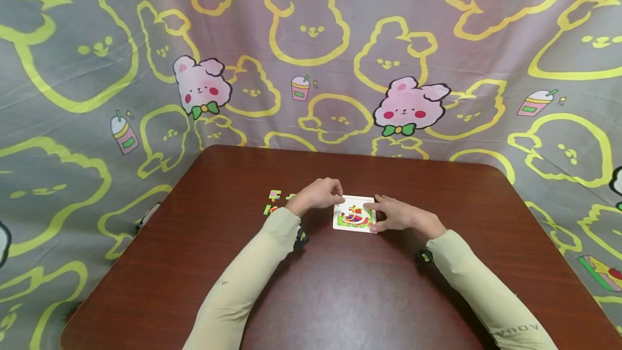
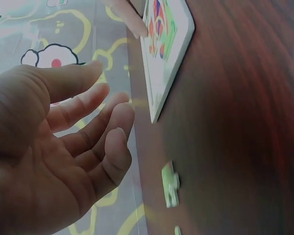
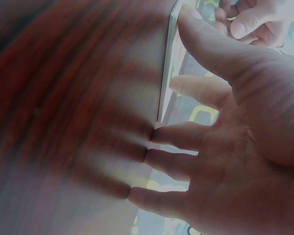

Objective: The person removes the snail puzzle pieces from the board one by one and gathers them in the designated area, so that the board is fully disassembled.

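Observation:
A white puzzle board (image 1: pixel 355 229) lies flat on the table, with a partly filled, brightly coloured picture (image 1: pixel 353 219) inside its frame. My left hand (image 1: pixel 320 193) hovers by the board's upper left corner. In the left wrist view its fingers are loosely bent, and nothing shows between thumb and fingers. At the board's right side, my right hand (image 1: pixel 396 214) rests with fingers spread. Its thumb touches the near right edge and its index finger reaches over the board; the other fingertips (image 3: pixel 159 134) come down on the table beside it.
Left of the board lie several loose puzzle pieces, among them a green one with a pink spot (image 1: pixel 275 195) and one partly behind the left forearm (image 1: pixel 290 196). The brown table (image 1: pixel 330 296) meets a patterned cloth (image 1: pixel 316 107) at its back and sides.

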{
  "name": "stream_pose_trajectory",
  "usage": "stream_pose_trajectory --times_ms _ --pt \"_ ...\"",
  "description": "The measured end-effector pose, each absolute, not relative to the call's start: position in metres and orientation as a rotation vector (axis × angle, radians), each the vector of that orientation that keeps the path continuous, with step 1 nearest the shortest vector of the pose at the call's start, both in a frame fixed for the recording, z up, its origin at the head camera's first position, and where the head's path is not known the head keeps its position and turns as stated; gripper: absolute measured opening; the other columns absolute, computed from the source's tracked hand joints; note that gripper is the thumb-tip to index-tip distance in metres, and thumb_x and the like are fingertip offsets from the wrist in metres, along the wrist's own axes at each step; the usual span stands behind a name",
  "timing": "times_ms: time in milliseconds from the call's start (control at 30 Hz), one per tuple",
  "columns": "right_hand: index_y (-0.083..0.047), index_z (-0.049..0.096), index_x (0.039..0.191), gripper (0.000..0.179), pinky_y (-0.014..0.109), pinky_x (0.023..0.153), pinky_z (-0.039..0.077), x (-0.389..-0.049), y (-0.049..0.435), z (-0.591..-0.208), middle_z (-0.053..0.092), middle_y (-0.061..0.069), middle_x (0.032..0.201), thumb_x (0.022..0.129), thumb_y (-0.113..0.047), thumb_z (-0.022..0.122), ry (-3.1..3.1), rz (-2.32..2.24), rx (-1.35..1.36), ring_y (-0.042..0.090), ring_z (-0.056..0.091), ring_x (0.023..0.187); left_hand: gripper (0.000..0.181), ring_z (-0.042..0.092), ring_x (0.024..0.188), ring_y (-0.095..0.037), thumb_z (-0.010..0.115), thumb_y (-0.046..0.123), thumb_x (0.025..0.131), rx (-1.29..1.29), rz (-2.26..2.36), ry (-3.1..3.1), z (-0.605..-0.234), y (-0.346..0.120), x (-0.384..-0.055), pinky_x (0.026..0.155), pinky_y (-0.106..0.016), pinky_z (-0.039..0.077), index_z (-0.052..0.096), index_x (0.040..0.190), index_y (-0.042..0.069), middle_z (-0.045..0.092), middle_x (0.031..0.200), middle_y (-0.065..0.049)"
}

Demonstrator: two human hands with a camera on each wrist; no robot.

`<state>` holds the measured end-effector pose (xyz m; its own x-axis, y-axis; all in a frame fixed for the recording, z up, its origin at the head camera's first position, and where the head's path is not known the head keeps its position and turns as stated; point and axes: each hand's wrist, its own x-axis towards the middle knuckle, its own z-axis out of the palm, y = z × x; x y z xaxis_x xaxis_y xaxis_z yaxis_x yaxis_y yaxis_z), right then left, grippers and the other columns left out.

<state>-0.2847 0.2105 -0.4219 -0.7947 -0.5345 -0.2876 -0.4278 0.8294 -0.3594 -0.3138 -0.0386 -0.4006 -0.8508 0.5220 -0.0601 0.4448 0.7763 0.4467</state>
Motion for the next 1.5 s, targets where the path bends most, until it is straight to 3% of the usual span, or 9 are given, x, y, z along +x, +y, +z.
stream_pose_trajectory --times_ms 367,833,1133,1333,1500 --pt "-0.011 0.043 0.148 0.076 0.065 0.112 0.025 -0.286 0.211 -0.422 0.02 0.033 0.157 0.086 -0.044 0.072 2.631 -0.395 -0.717 0.052 0.017 0.145 0.025 0.062 0.095 -0.016 0.069 0.026 0.091 0.753 0.592 2.795 -0.406 -0.016 -0.31 0.086 -0.03 0.049 0.067 0.11 0.009 0.069 0.103 -0.003" --pt "-0.007 0.045 0.146 0.074 0.064 0.112 0.025 -0.285 0.211 -0.424 0.021 0.039 0.153 0.087 -0.043 0.071 2.644 -0.383 -0.794 0.055 0.02 0.143 0.029 0.057 0.092 -0.014 0.067 0.026 0.092 0.754 0.53 2.801 -0.414 -0.001 -0.311 0.082 -0.028 0.047 0.066 0.117 0.011 0.065 0.102 -0.003" --pt "-0.009 0.043 0.148 0.075 0.064 0.112 0.026 -0.285 0.212 -0.424 0.02 0.037 0.155 0.088 -0.044 0.07 2.637 -0.368 -0.775 0.054 0.018 0.144 0.033 0.058 0.108 -0.018 0.065 0.029 0.094 0.686 0.456 2.784 -0.419 0.003 -0.31 0.095 -0.033 0.047 0.064 0.121 0.011 0.066 0.115 -0.003" --pt "-0.01 0.042 0.148 0.074 0.064 0.112 0.025 -0.285 0.212 -0.423 0.018 0.036 0.155 0.088 -0.045 0.069 2.629 -0.372 -0.757 0.054 0.017 0.144 0.027 0.061 0.098 -0.016 0.067 0.027 0.092 0.641 0.477 2.78 -0.418 0.005 -0.311 0.086 -0.031 0.051 0.067 0.113 0.01 0.067 0.112 -0.003" --pt "-0.011 0.042 0.148 0.074 0.063 0.113 0.025 -0.285 0.212 -0.423 0.017 0.036 0.156 0.088 -0.045 0.069 2.622 -0.38 -0.753 0.053 0.017 0.145 0.012 0.057 0.075 -0.011 0.069 0.024 0.09 0.611 0.508 2.776 -0.418 0.005 -0.311 0.065 -0.024 0.046 0.069 0.091 0.012 0.066 0.088 0.002"
